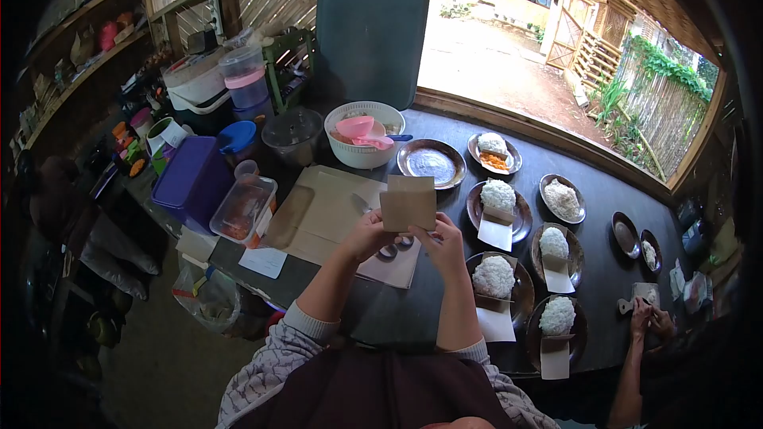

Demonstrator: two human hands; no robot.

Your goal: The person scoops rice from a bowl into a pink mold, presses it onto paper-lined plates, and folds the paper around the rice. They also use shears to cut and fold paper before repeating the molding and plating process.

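Both hands hold a small square of brown paper [410,200] up over the table. My left hand [367,236] pinches its lower left corner, and my right hand [443,243] grips its lower right edge. Beneath them lie large sheets of brown paper [326,226], with scissors [387,253] partly hidden by my hands. A blade-like metal tip [362,202] shows beside the paper square. To the right, several brown plates [520,222] carry mounds of white rice [497,195] on folded paper pieces [494,233]. One rice portion has orange food [494,160] beside it.
A white basket [364,155] with pink scoops, a bare brown plate [431,164], a clear food container [245,205] and a purple box [189,179] stand around the papers. At the far right, another person's hands [650,318] work over a small board. A plastic bag [208,298] hangs at left.
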